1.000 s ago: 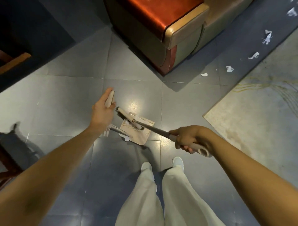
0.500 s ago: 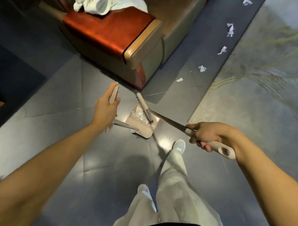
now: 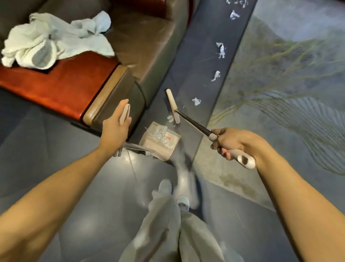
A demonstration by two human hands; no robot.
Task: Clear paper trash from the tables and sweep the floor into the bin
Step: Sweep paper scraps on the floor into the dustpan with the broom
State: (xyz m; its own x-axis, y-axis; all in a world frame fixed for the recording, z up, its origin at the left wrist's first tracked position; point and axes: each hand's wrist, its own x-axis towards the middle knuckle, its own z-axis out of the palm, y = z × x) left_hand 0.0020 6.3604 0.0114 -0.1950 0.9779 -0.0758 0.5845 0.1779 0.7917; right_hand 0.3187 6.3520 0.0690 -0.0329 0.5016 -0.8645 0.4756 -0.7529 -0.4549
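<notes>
Dustpan (image 3: 164, 152) was held low at frame centre by its upright handle, gripped in left hand (image 3: 115, 131); scraps were already collected inside. Broom (image 3: 172, 104) was clenched in right hand (image 3: 233, 144), with its head set beside paper scraps (image 3: 196, 101) trailing to upper right, probably for drawing them panward.

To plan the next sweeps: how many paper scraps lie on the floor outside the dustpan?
6, counting the top-edge cluster as one; more may lie beyond view. One scrap lies beside the broom head; four others dot the dark strip.
</notes>
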